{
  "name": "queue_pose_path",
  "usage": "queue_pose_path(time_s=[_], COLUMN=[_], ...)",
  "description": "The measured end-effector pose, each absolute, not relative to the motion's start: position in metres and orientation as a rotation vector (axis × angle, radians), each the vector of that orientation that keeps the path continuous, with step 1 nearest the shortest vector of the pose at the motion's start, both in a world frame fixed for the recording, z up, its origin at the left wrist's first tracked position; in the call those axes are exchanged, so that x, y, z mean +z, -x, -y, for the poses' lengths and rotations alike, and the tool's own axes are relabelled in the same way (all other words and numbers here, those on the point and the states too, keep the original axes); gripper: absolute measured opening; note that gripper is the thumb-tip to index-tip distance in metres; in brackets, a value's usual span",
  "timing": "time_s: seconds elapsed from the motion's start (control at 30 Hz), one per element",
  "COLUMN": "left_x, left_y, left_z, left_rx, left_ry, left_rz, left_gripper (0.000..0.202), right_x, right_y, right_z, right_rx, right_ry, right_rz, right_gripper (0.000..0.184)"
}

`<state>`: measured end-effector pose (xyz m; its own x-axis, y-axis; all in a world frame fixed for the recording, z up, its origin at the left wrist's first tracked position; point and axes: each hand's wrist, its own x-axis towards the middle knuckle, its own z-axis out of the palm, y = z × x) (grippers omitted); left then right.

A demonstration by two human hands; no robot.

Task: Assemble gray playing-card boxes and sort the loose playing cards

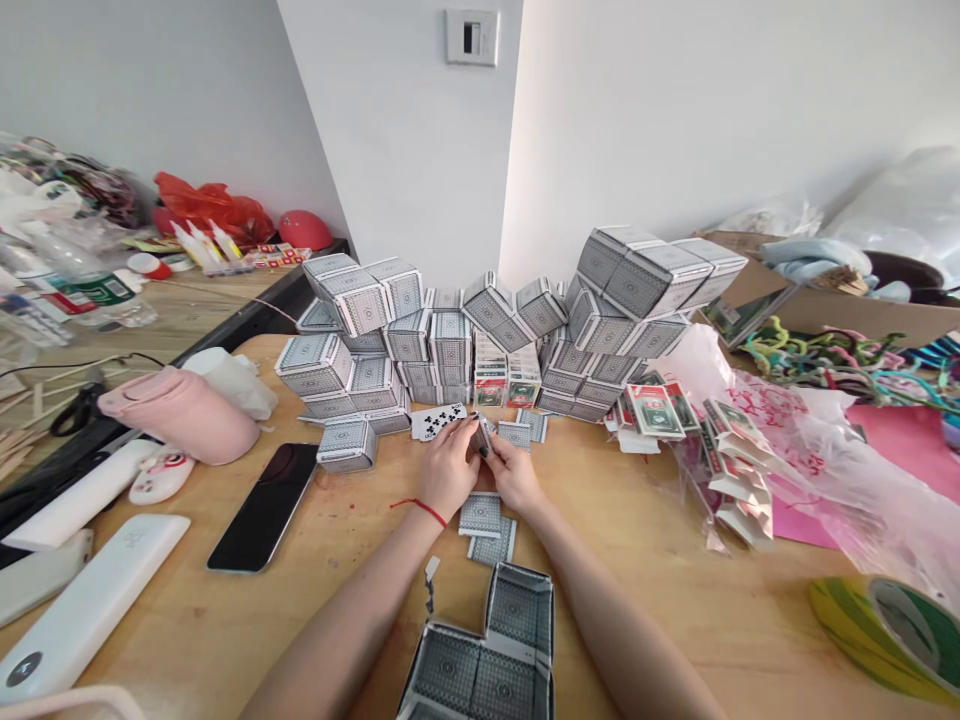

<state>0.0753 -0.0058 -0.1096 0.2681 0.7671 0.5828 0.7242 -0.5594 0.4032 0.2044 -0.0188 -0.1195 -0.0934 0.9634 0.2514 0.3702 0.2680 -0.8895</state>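
At the middle of the table, my left hand (448,468) and my right hand (516,478) meet, fingers closed on a playing card (484,436) seen nearly edge-on. Whether it is one card or several I cannot tell. A clubs card (433,421) lies face up just beyond my left hand. Grey-backed playing cards (480,513) lie face down between my wrists, with a few more beyond my right hand. Nearest me, between my forearms, stands a joined block of card-covered boxes (480,665).
Stacked card-covered boxes (450,345) span the back of the table. To the left lie a phone (264,508), a pink bottle (180,412) and a white power bank (94,605). To the right are card packs (656,410), crumpled plastic (817,480) and a tape roll (847,625).
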Motion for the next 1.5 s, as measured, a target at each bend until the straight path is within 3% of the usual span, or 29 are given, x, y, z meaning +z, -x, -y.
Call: queue_pose_path(time_s=[0.3, 0.53, 0.8, 1.13, 1.33, 1.5], left_x=[-0.108, -0.104, -0.107, -0.096, -0.109, -0.116], left_y=[-0.078, -0.086, -0.082, -0.083, -0.086, -0.087], left_z=[0.007, 0.012, 0.009, 0.012, 0.007, 0.005], left_rx=[1.185, 1.173, 1.143, 1.097, 1.285, 1.067], left_ry=[-2.494, -2.553, -2.523, -2.350, -1.817, -1.923], left_rz=[-1.375, -1.294, -1.247, -1.054, -1.299, -1.491], left_gripper=[0.048, 0.043, 0.041, 0.054, 0.029, 0.020], right_x=[-0.115, -0.121, -0.118, -0.124, -0.121, -0.120], right_y=[-0.201, -0.201, -0.200, -0.204, -0.198, -0.191], right_z=[0.022, 0.018, 0.020, 0.011, 0.011, 0.018], right_rx=[0.752, 0.689, 0.698, 0.826, 1.020, 0.936], right_ry=[1.244, 1.364, 1.361, 1.302, 1.188, 1.345], right_rz=[1.613, 1.530, 1.571, 1.355, 1.250, 1.366], right_gripper=[0.033, 0.016, 0.018, 0.016, 0.023, 0.020])
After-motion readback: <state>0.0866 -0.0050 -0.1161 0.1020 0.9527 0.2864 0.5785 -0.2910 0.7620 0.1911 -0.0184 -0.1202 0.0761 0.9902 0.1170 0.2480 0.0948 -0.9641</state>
